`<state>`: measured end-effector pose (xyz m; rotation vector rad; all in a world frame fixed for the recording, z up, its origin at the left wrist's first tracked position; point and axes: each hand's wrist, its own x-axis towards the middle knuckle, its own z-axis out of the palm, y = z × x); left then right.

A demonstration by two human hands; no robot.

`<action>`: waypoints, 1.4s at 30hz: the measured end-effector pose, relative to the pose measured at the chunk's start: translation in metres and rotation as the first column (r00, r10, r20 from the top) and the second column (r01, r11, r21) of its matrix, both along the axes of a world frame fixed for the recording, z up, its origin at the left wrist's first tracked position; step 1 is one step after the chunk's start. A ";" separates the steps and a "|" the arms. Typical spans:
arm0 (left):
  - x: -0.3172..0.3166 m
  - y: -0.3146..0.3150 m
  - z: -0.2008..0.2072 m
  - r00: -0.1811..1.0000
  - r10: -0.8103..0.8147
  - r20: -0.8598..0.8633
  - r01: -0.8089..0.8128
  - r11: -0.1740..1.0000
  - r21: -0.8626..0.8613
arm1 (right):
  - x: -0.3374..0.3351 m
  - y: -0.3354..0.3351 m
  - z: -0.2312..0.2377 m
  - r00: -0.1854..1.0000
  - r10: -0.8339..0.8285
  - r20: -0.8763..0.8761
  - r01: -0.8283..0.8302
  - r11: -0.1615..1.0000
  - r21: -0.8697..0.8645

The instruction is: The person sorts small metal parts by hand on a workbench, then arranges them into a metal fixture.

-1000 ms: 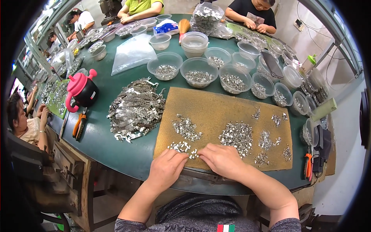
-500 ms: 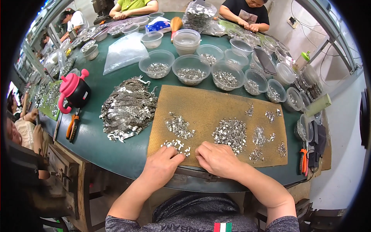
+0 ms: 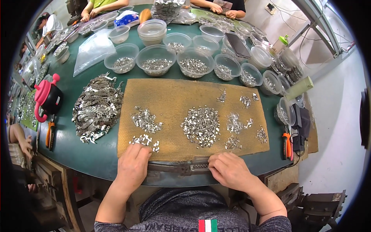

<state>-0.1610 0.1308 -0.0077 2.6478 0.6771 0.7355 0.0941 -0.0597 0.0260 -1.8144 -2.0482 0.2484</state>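
A dark metal bar fixture (image 3: 166, 169) runs along the table edge below a tan ribbed mat (image 3: 170, 91). A short linked metal strip (image 3: 199, 167) lies in its right part. My right hand (image 3: 230, 170) is at that strip's right end, fingers curled together; its fingertips are hidden. My left hand (image 3: 133, 164) rests at the bar's left end, beside a small heap of silver links (image 3: 145, 141), fingers bent and pressed together. What either pinches, if anything, is hidden. Farther up the mat lie a larger heap of links (image 3: 201, 126) and several small ones.
Left of the mat lies a pile of linked metal strips (image 3: 98, 106), then a black-and-pink cup (image 3: 48, 96) and orange-handled pliers (image 3: 50, 135). Plastic bowls (image 3: 154, 63) of links line the far side. A phone (image 3: 237, 44) lies across bowls. Co-workers sit across the table.
My hands have moved apart, the right one farther right along the bar. The fixture and strip between them now show. The whole view has shifted, so the table sits farther left.
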 end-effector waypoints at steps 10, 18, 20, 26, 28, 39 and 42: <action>0.050 -0.041 0.002 0.959 -0.190 0.209 0.228 0.958 -0.175 | -0.011 -0.006 -0.011 0.989 -0.056 0.134 0.039 0.991 0.131; 0.082 -0.071 -0.009 0.919 -0.350 0.181 0.373 0.920 -0.118 | 0.000 -0.010 -0.011 0.993 -0.073 -0.097 0.078 0.996 0.049; 0.083 -0.071 -0.009 0.926 -0.349 0.146 0.364 0.926 -0.096 | -0.002 -0.009 -0.012 0.987 -0.099 -0.125 0.108 0.992 0.062; 0.076 -0.063 -0.009 0.913 -0.372 0.166 0.399 0.898 -0.184 | -0.006 -0.007 -0.015 0.984 -0.143 -0.106 0.152 0.985 0.077; 0.068 -0.058 -0.004 0.917 -0.328 0.226 0.374 0.905 -0.204 | -0.006 -0.005 -0.012 0.986 -0.140 -0.093 0.147 0.987 0.072; -0.008 -0.012 -0.007 0.975 0.100 0.201 -0.075 0.989 -0.129 | -0.018 0.055 -0.002 0.988 0.060 -0.140 -0.047 0.994 0.094; -0.008 -0.007 -0.008 0.977 0.093 0.190 -0.070 0.990 -0.125 | -0.029 0.087 -0.010 0.982 0.122 -0.146 -0.111 0.991 0.081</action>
